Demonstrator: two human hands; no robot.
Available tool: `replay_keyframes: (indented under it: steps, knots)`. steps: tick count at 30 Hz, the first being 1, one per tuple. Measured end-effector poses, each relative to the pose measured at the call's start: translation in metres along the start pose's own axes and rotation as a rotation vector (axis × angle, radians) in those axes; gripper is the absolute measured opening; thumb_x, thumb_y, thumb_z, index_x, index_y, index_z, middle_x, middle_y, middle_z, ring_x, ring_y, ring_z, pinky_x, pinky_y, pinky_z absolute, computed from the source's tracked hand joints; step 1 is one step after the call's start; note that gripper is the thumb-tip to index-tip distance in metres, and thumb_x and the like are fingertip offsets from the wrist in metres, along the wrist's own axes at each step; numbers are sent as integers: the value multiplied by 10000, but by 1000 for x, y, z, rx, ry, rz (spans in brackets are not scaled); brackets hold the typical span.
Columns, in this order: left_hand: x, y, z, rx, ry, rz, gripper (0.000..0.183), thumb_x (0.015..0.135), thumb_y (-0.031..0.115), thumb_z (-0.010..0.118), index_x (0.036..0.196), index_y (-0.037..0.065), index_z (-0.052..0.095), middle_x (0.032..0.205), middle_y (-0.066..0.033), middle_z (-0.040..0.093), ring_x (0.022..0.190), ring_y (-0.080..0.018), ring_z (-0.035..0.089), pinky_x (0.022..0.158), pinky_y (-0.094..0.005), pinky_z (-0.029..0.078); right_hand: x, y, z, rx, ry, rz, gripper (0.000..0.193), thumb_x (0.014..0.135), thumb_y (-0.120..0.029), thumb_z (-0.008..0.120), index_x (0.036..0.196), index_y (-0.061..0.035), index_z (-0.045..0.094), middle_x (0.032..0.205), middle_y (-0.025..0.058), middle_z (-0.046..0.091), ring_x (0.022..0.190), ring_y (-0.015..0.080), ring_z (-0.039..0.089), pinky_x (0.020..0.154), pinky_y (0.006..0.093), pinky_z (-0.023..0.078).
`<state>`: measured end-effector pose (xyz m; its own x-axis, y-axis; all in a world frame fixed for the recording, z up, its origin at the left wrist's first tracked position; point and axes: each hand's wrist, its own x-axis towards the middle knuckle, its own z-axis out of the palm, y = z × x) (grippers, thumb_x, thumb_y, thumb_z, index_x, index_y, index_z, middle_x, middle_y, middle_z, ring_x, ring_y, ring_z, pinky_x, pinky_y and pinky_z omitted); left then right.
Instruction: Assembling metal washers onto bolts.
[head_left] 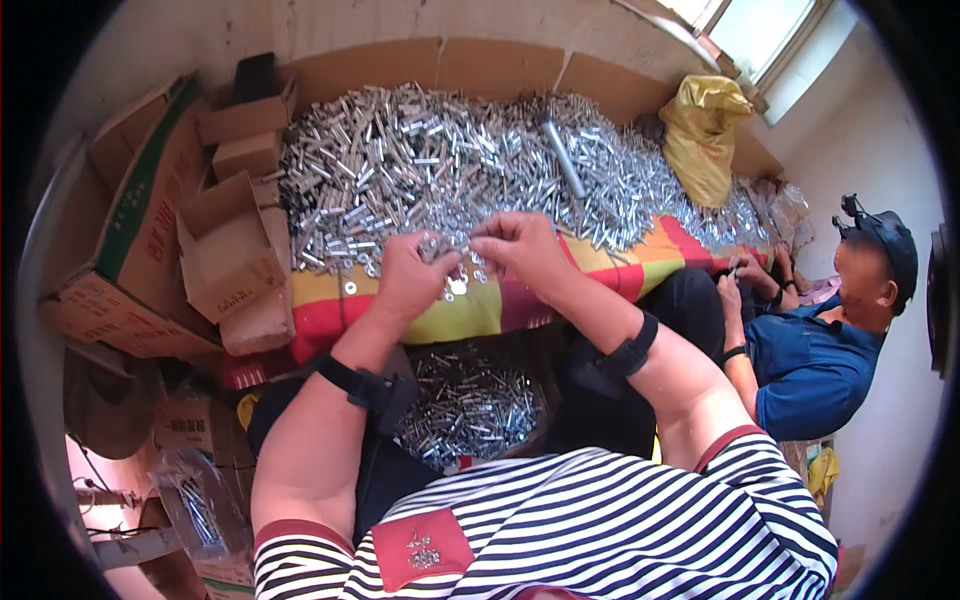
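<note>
My left hand (pixel 410 276) and my right hand (pixel 526 256) are close together at the near edge of a large heap of silver metal sleeves and bolts (pixel 390 165). The left fingers are curled in, with small shiny metal bits showing around them. My right thumb and fingertips are pinched together; whatever is between them is too small to name. Small silver washers and nuts (pixel 458 286) lie between and below the hands on a colourful checked cloth (pixel 455 318). Below the table edge, between my forearms, is a container of loose metal bolts (pixel 470 405).
Open cardboard boxes (pixel 228 250) stand at the left. A metal tube (pixel 564 160) lies on the heap, and a yellow sack (pixel 702 140) stands at its back right. To the right sits a co-worker in a blue shirt (pixel 815 372), hands at the heap. A plastic bag of bolts (pixel 198 510) is at lower left.
</note>
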<state>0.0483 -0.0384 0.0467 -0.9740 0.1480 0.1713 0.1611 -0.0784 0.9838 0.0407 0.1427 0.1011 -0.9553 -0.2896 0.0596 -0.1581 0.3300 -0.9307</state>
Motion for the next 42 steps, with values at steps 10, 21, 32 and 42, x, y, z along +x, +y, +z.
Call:
replay_keyframes:
  steps: [10, 21, 32, 42]
  knots:
    - [-3, 5, -7, -152, -29, -199, 56, 805, 31, 658, 793, -3, 615, 620, -52, 605, 504, -94, 545, 430, -229, 400, 9, 15, 1, 32, -58, -158, 169, 804, 31, 663, 969, 18, 696, 813, 64, 660, 693, 110, 634, 640, 223, 529]
    - [8, -8, -29, -469, -131, -608, 54, 839, 38, 631, 869, -3, 613, 664, -59, 607, 412, -48, 429, 347, -176, 284, 29, 60, 15, 347, -119, -312, 206, 771, 35, 686, 968, -17, 717, 861, 66, 659, 766, 101, 618, 661, 237, 501]
    - [9, -18, 4, 52, -12, -371, 49, 810, 30, 655, 793, 1, 619, 616, -50, 617, 431, -84, 514, 382, -225, 371, 43, 79, 17, -15, -63, -126, 271, 912, -262, 619, 855, 1, 642, 720, 19, 604, 670, 100, 543, 606, 277, 453]
    - [3, -30, 0, -222, 278, -308, 76, 830, 47, 652, 766, 14, 627, 627, -47, 635, 417, -70, 470, 395, -210, 353, -5, 48, 28, 942, -132, -121, 578, 1028, -372, 262, 1332, 110, 362, 1397, 229, 399, 1352, 283, 335, 1159, 399, 182]
